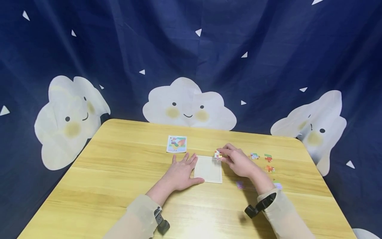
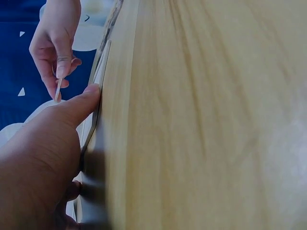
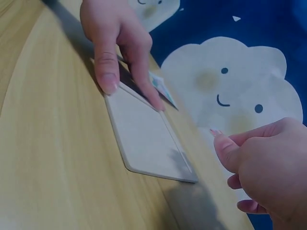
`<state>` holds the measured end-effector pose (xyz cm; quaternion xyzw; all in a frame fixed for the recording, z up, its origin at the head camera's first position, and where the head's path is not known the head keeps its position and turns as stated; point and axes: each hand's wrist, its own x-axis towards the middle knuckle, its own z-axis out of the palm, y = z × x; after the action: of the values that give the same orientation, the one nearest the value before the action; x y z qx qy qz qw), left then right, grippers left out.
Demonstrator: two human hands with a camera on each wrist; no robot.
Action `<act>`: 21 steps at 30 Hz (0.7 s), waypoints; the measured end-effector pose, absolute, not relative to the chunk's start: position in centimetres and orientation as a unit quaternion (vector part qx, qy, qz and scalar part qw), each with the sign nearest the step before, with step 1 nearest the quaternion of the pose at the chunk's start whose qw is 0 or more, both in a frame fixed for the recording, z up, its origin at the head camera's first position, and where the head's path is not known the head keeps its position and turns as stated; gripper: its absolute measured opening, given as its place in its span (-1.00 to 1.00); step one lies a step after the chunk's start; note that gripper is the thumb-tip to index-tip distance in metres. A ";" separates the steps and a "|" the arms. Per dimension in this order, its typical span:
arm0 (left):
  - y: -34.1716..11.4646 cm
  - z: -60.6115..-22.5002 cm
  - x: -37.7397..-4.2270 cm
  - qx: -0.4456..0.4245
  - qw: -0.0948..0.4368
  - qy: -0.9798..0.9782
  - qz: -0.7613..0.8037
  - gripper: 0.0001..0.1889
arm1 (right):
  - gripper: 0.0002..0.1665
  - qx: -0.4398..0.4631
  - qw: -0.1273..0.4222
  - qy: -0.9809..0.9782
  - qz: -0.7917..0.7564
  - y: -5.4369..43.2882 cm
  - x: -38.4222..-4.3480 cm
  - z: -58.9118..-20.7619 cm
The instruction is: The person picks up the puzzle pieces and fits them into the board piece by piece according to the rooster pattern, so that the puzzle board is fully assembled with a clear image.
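A white square puzzle tray (image 1: 207, 170) with a raised rim lies on the table, no pieces in it. Fingers spread, my left hand (image 1: 180, 172) rests against the tray's left side, with thumb and fingertips touching its edge. Above the tray's far right corner, my right hand (image 1: 238, 161) pinches a puzzle piece (image 1: 218, 154) between thumb and fingers. In the right wrist view the right hand (image 3: 268, 165) is raised over the tray (image 3: 148, 136), and its fingers hide most of the piece.
Several loose puzzle pieces (image 1: 270, 168) lie to the right, some partly behind the right forearm. A picture card of a bird (image 1: 177, 144) lies beyond the left hand. The wooden table (image 1: 119, 159) ends at a dark blue curtain (image 1: 179, 39) with clouds.
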<state>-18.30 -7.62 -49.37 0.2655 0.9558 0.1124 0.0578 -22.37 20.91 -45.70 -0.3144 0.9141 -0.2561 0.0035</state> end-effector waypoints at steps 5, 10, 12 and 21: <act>-7.6 -49.3 -18.3 0.264 0.058 0.957 0.108 0.08 | -0.51 -0.323 -0.007 0.914 -0.245 20.0 -22.4 -46.0; -7.6 -49.1 -18.4 0.264 0.057 0.957 0.103 0.08 | -0.53 -0.331 -0.013 0.915 -0.229 19.1 -22.5 -46.5; -7.6 -49.2 -18.4 0.263 0.056 0.958 0.102 0.08 | -0.53 -0.333 -0.011 0.916 -0.224 18.7 -22.5 -46.6; -7.7 -49.4 -18.3 0.261 0.058 0.958 0.106 0.09 | -0.54 -0.335 0.000 0.922 -0.197 17.0 -22.5 -47.4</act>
<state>-18.28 -7.66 -49.36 0.2613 0.9577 0.1062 0.0577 -22.45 17.04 -47.44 -0.3347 0.9215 -0.1968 -0.0001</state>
